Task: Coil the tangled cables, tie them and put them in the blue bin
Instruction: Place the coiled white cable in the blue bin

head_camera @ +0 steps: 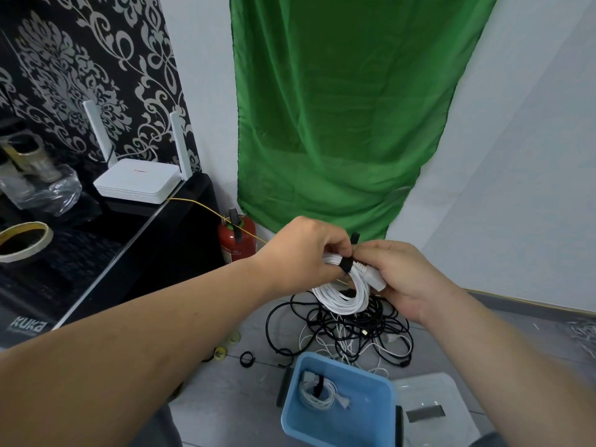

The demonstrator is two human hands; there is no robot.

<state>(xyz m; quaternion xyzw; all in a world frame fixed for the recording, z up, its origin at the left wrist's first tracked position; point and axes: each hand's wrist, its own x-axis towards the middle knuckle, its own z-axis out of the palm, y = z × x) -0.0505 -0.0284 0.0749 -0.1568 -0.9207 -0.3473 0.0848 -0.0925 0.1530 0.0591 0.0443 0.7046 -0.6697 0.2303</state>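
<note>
I hold a coiled white cable (345,296) up in front of me, above the floor. My left hand (304,250) grips the top of the coil, its fingers pinching a black strap (346,264) wrapped around the strands. My right hand (400,275) holds the coil's right side and its white plug end. Below the coil, a tangle of black and white cables (351,330) lies on the grey floor. The blue bin (380,411) stands nearer to me, with one tied white coil (317,393) inside it.
A clear plastic lid (451,391) lies right of the bin. A loose black strap ring (247,359) and small tape rolls (225,348) sit on the floor at left. A red fire extinguisher (237,238) stands by a black cabinet (154,240) carrying a white router (137,182). Green cloth (338,124) hangs behind.
</note>
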